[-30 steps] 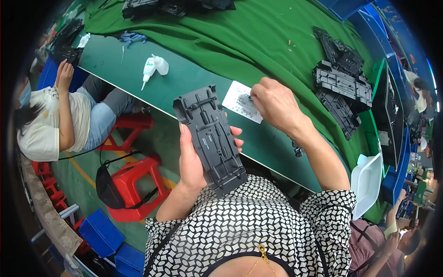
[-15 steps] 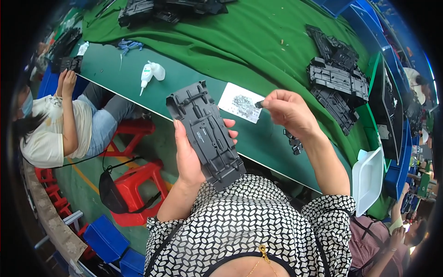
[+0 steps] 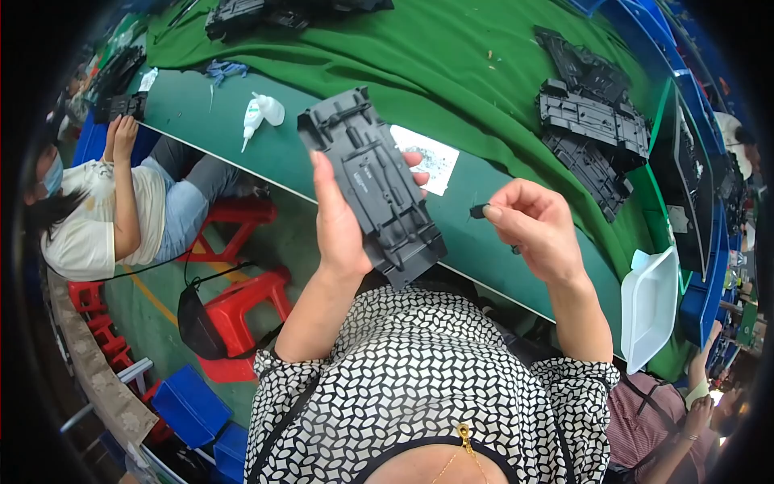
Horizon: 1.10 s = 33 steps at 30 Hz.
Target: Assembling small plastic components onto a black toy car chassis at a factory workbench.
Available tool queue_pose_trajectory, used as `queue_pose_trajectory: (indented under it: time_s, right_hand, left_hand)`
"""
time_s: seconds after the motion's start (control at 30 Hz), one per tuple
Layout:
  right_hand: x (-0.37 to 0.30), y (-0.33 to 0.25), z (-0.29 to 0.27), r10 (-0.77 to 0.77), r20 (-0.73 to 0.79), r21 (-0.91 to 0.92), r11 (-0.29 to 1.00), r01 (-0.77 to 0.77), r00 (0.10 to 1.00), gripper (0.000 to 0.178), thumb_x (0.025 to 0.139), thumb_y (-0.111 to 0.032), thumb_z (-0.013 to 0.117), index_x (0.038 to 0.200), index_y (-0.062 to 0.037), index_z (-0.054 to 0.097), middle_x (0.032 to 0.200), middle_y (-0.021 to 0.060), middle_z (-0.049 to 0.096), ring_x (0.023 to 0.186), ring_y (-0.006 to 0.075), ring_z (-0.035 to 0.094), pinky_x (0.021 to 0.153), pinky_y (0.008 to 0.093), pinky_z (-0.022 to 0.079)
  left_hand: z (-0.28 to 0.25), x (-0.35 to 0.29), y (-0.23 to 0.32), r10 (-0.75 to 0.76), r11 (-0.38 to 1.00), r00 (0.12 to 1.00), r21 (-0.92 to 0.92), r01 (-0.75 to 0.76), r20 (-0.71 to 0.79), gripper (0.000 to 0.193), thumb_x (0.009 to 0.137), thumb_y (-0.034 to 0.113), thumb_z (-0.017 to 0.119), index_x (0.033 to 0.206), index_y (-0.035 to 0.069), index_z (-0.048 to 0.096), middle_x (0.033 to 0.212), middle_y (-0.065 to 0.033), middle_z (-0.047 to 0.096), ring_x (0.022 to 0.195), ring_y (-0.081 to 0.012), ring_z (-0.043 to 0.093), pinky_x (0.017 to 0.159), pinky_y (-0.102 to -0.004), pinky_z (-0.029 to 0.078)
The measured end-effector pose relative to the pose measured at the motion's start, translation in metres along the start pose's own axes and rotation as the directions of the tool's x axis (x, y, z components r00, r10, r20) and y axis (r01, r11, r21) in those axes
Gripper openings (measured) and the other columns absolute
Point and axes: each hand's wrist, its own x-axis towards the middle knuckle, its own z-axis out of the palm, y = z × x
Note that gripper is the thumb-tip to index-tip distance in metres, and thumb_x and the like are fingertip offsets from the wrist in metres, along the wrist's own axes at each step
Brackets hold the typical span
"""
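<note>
My left hand is closed round a black moulded plastic chassis plate, long and ribbed, tilted with its ribbed face toward me. The thumb lies along its left edge and fingertips show at its right edge. To the right of the plate, my right hand pinches a small black piece between thumb and fingertips; its exact kind is too small to tell. The two hands are apart. Behind the plate, a white sheet with many tiny dark parts on it lies on the green table.
A white squeeze bottle and a blue glove lie farther left. Black plastic parts are piled on the green cloth at right, near a white tray. A co-worker sits at left by red stools.
My right hand has moved down and away from the white sheet with the small black piece. My left hand has raised the chassis plate and shifted it slightly right.
</note>
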Motion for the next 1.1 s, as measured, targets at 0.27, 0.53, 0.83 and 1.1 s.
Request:
queue_pose_trajectory:
  time_s: [0.27, 0.53, 0.83, 1.1]
  right_hand:
    - [-0.024, 0.013, 0.009, -0.315, 0.011, -0.409, 0.864, 0.292, 0.949, 0.010, 0.082, -0.005, 0.068, 0.089, 0.0007, 0.063, 0.072, 0.0003, 0.059, 0.059, 0.0045, 0.050, 0.052, 0.0202, 0.040]
    - [-0.018, 0.029, -0.002, -0.756, 0.538, -0.707, -0.164, 0.688, 0.373, 0.028, 0.063, -0.001, 0.068, 0.091, 0.0001, 0.062, 0.069, 0.0041, 0.054, 0.056, 0.0160, 0.050, 0.047, 0.0288, 0.040]
    - [-0.022, 0.028, -0.002, -0.672, 0.652, -0.680, -0.315, 0.662, 0.350, 0.026, 0.062, -0.006, 0.065, 0.087, 0.0011, 0.063, 0.072, 0.0026, 0.050, 0.057, 0.0128, 0.047, 0.048, 0.0256, 0.037]
    - [-0.024, 0.027, -0.003, -0.641, 0.690, -0.656, -0.358, 0.665, 0.336, 0.024, 0.063, -0.006, 0.065, 0.086, 0.0020, 0.062, 0.071, 0.0021, 0.048, 0.057, 0.0123, 0.045, 0.047, 0.0253, 0.034]
  left_hand:
    - [0.019, 0.005, -0.004, -0.017, 0.998, 0.999, 0.061, 0.016, 0.028, 0.081, 0.091, 0.069, 0.018, 0.123, 0.000, 0.046, 0.112, -0.0183, 0.059, 0.097, -0.0272, 0.061, 0.081, -0.0393, 0.054]
    - [0.020, 0.005, -0.004, -0.063, 0.998, 0.993, -0.026, 0.066, 0.103, 0.084, 0.090, 0.070, 0.016, 0.130, 0.001, 0.042, 0.116, -0.0208, 0.058, 0.098, -0.0296, 0.062, 0.081, -0.0418, 0.055]
    - [0.015, 0.001, -0.008, -0.024, 0.998, 0.973, -0.048, 0.036, 0.230, 0.086, 0.088, 0.072, 0.018, 0.135, 0.003, 0.037, 0.120, -0.0234, 0.054, 0.100, -0.0312, 0.061, 0.082, -0.0436, 0.055]
    - [0.029, -0.004, -0.010, -0.024, 0.999, 0.986, 0.035, 0.018, 0.168, 0.092, 0.086, 0.076, 0.019, 0.122, -0.004, 0.047, 0.113, -0.0192, 0.058, 0.094, -0.0255, 0.062, 0.077, -0.0364, 0.055]
